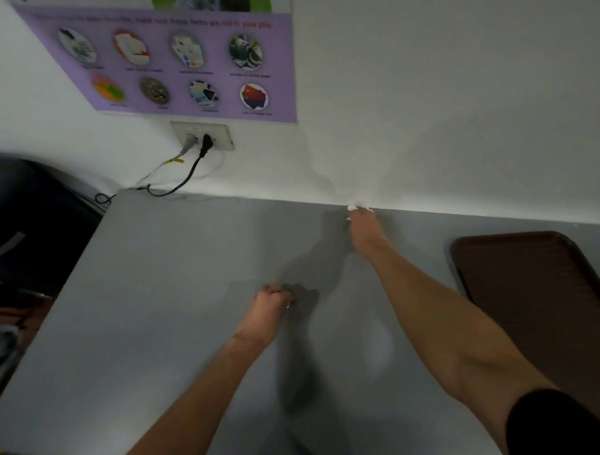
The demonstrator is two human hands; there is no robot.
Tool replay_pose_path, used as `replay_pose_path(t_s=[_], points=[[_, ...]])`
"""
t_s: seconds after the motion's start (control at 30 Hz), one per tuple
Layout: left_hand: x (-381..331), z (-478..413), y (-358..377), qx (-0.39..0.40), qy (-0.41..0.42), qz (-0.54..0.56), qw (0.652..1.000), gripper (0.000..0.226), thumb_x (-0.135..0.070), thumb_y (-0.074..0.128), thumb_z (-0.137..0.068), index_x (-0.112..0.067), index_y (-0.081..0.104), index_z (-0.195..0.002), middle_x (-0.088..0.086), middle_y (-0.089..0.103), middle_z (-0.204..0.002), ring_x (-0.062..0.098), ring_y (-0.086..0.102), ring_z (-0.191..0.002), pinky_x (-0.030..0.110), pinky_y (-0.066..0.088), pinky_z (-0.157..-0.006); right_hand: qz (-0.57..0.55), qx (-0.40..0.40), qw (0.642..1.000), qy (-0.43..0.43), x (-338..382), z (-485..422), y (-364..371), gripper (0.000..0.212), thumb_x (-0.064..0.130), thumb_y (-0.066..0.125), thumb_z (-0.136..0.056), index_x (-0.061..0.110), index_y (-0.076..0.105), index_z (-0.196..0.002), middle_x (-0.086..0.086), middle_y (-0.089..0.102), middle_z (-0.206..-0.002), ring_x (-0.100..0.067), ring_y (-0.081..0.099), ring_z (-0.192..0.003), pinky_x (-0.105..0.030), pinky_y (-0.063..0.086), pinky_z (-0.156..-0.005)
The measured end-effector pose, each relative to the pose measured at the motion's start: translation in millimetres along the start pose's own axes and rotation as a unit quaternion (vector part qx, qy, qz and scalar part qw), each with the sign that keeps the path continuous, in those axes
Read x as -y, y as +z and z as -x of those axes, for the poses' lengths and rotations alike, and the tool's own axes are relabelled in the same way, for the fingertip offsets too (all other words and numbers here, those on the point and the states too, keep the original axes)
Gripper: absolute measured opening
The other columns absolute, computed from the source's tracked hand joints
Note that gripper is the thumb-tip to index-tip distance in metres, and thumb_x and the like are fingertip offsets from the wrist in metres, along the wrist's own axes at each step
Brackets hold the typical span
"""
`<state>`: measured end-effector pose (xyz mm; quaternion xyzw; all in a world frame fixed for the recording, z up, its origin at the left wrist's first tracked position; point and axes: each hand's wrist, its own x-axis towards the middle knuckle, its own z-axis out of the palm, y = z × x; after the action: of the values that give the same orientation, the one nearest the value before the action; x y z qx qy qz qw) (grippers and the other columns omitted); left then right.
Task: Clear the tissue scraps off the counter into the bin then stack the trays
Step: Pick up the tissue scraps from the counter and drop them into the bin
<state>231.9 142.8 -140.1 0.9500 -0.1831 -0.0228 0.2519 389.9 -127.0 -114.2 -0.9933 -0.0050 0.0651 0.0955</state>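
My right hand (pixel 365 230) reaches to the back of the grey counter (pixel 165 300), where it meets the white wall. Its fingers are closed around small white tissue scraps (pixel 352 208) that show at the fingertips. My left hand (pixel 271 308) rests as a loose fist on the middle of the counter; nothing shows inside it. A dark brown tray (pixel 532 287) lies flat at the right side of the counter, apart from both hands.
A black bin (pixel 22 216) stands off the counter's left edge. A wall outlet (pixel 203 135) with a black cable (pixel 184 180) and a white cable sits above the back left corner. A purple poster (pixel 184 61) hangs on the wall.
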Motion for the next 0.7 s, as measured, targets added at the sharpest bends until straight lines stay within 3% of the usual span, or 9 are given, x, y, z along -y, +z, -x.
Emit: replay_pose_path(t_s=[0.07,0.17,0.3,0.4,0.53,0.7], points=[[7.9,8.0,-4.3,0.015,-0.006,0.003,1.0,0.016,-0.007,0.066,-0.079,-0.015,0.078,-0.085,0.007,0.075,-0.087,0.03,0.072,-0.08,0.03,0.052,-0.078,-0.013,-0.033,0.999,0.014,9.8,10.5,15.3,0.033,0.009,0.036,-0.109,-0.003,0.06,-0.128,-0.026,0.059,-0.128,-0.043,0.058,-0.119,-0.046,0.048,-0.095],[20.1,26.5,-10.0,0.029,-0.03,0.01,0.999,0.017,-0.008,0.062,-0.086,-0.014,0.078,-0.089,0.01,0.075,-0.092,0.034,0.072,-0.088,0.036,0.057,-0.082,-0.051,-0.058,0.997,0.015,27.9,35.8,23.8,0.027,0.0,0.046,-0.104,-0.002,0.064,-0.124,-0.024,0.06,-0.128,-0.043,0.058,-0.121,-0.046,0.046,-0.1],[31.9,46.1,-22.3,0.023,-0.106,0.027,0.994,0.011,-0.004,0.065,-0.086,-0.009,0.073,-0.081,0.013,0.073,-0.087,0.037,0.07,-0.086,0.038,0.052,-0.076,-0.196,-0.042,0.978,0.058,66.1,84.6,21.5,0.025,0.001,0.056,-0.099,0.011,0.073,-0.114,-0.018,0.071,-0.119,-0.035,0.067,-0.112,-0.037,0.051,-0.095],[43.3,84.6,-37.1,-0.032,-0.153,0.093,0.983,0.01,-0.009,0.07,-0.089,-0.018,0.075,-0.089,0.003,0.076,-0.088,0.024,0.071,-0.085,0.032,0.053,-0.08,-0.295,-0.103,0.948,0.059,110.7,150.0,23.7,0.021,0.0,0.067,-0.09,0.017,0.074,-0.1,-0.007,0.08,-0.105,-0.025,0.076,-0.096,-0.028,0.055,-0.085],[50.2,156.7,-75.1,-0.105,-0.176,0.168,0.964,0.012,-0.01,0.08,-0.086,-0.015,0.079,-0.097,-0.001,0.08,-0.09,0.003,0.071,-0.08,-0.001,0.042,-0.077,-0.367,-0.151,0.913,0.098,180.0,265.3,31.2,0.013,0.016,0.075,-0.093,0.023,0.072,-0.103,0.011,0.078,-0.095,-0.006,0.072,-0.087,-0.006,0.044,-0.073],[68.0,272.4,-128.0,-0.123,-0.16,0.216,0.955,0.008,-0.024,0.083,-0.085,-0.022,0.078,-0.091,-0.014,0.077,-0.082,-0.006,0.071,-0.079,0.009,0.053,-0.077,-0.414,-0.154,0.889,0.12,266.6,402.9,48.2,0.014,0.022,0.077,-0.093,0.031,0.074,-0.103,0.021,0.078,-0.092,0.006,0.072,-0.088,-0.013,0.052,-0.08]])
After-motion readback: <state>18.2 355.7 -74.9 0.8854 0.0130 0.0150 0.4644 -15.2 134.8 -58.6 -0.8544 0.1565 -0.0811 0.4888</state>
